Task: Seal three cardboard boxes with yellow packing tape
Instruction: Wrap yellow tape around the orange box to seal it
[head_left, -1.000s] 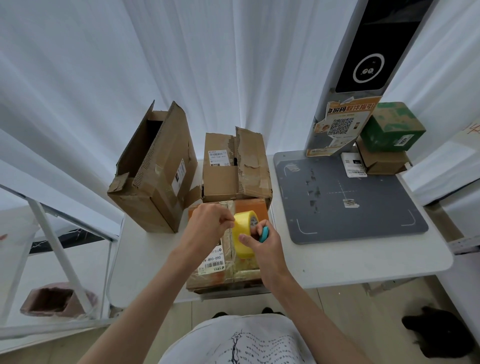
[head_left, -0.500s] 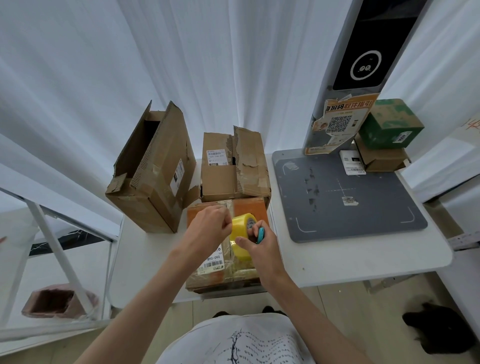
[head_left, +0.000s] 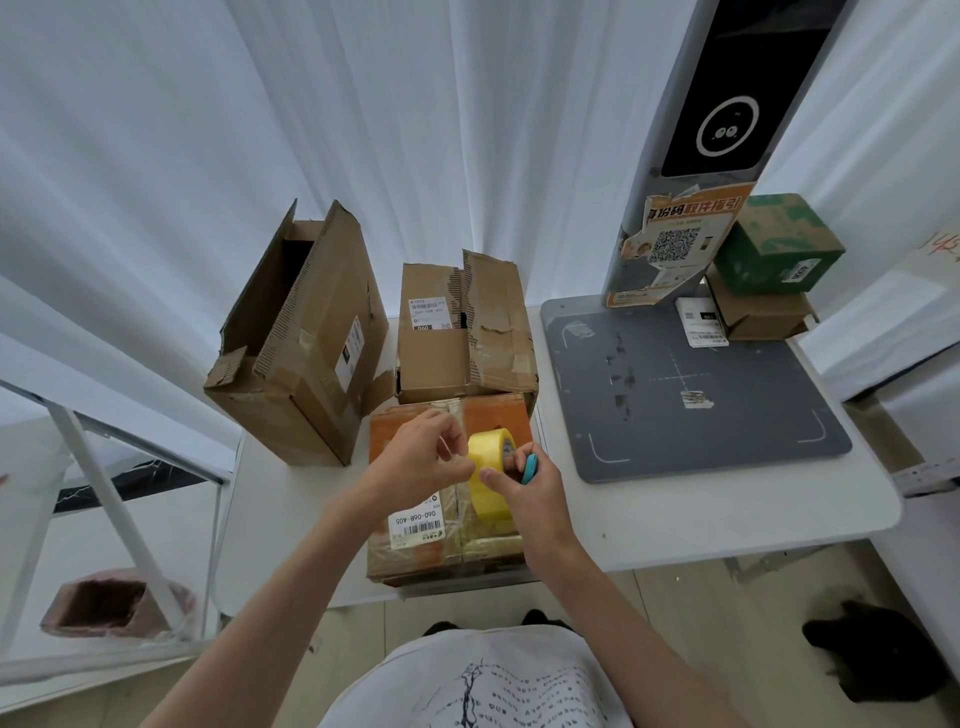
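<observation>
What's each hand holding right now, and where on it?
Right hand grips the yellow tape roll by its rim, thumb on the outer face. Left hand pinches at the roll's outer surface, seemingly the tape end.

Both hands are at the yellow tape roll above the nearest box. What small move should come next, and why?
Probably peel the tape's free end loose. The right hand holds the yellow tape roll and the left hand pinches at its edge, while no yellow strip shows yet on the nearest box.

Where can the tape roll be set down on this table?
Bare white tabletop lies between the orange cardboard box and the grey scanner pad, toward the near edge. Another patch lies left, before the tall open brown box. The middle is crowded.
</observation>
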